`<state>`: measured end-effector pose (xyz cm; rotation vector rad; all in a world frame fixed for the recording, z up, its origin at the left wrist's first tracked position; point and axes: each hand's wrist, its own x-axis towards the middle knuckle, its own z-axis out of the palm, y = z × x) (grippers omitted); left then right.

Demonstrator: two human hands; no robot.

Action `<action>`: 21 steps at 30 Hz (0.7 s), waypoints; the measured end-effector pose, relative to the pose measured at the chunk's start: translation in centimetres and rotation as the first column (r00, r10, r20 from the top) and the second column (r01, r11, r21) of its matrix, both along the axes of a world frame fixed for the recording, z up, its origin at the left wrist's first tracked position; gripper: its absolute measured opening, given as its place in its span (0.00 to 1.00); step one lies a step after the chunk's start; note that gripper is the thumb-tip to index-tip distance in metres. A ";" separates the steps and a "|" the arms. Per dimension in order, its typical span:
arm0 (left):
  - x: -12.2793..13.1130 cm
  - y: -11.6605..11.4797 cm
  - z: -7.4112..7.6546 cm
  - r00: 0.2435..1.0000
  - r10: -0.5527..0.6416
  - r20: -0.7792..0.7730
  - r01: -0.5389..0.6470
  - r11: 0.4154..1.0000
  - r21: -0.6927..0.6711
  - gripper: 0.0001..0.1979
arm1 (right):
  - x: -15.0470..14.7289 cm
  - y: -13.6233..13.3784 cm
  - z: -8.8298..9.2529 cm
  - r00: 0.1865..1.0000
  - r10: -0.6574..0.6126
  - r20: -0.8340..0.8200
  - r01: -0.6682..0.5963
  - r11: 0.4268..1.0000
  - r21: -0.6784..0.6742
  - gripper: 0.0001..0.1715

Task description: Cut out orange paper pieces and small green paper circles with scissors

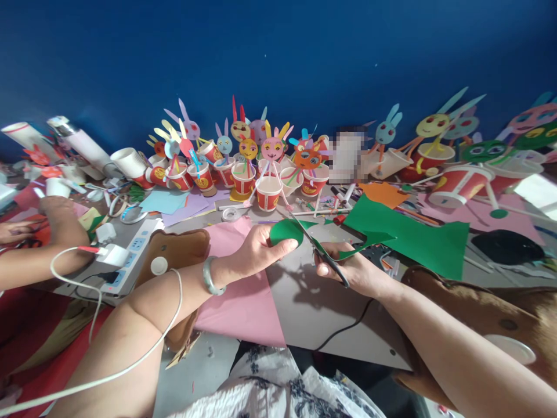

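Between thumb and fingers, my left hand [257, 251] pinches a rounded piece of green paper [285, 232]. A pair of scissors [333, 267] with dark handles is in my right hand [348, 270], its blades pointing up and left beside the green piece. Next to the blades a curling strip of green paper hangs over my right hand, near a large cut green sheet [418, 235] on the table. Under my left wrist lies a pink paper sheet [239, 296]. My right fingers are partly hidden behind the scissors.
Paper cups [268, 194] with paper rabbit-like figures line the back by a blue wall. A white power strip [133, 255] and a white cable [174, 313] are at left, the cable crossing my left forearm. Another person's arm [61, 244] rests further left. A tape roll [228, 214] lies mid-table.
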<state>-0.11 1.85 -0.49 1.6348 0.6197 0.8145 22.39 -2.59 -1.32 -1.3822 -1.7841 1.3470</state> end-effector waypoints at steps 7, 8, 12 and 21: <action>-0.2 0.1 -0.2 1.000 -0.009 -0.012 0.008 1.000 -0.012 0.21 | 0.3 0.0 -0.3 1.000 -0.001 -0.024 0.001 1.000 -0.003 0.35; -0.1 0.1 -0.1 1.000 -0.015 -0.016 0.015 1.000 -0.007 0.21 | 0.3 -0.1 -0.2 1.000 -0.002 -0.031 0.002 1.000 -0.015 0.35; 0.0 0.0 0.2 0.998 -0.048 -0.045 0.049 0.998 0.031 0.19 | 0.1 -0.2 0.2 0.997 -0.008 -0.079 0.003 0.998 -0.067 0.35; -0.3 0.1 0.4 0.996 -0.070 -0.059 0.073 0.996 0.056 0.19 | 0.1 -0.1 0.4 0.997 0.001 -0.083 -0.008 0.996 -0.084 0.35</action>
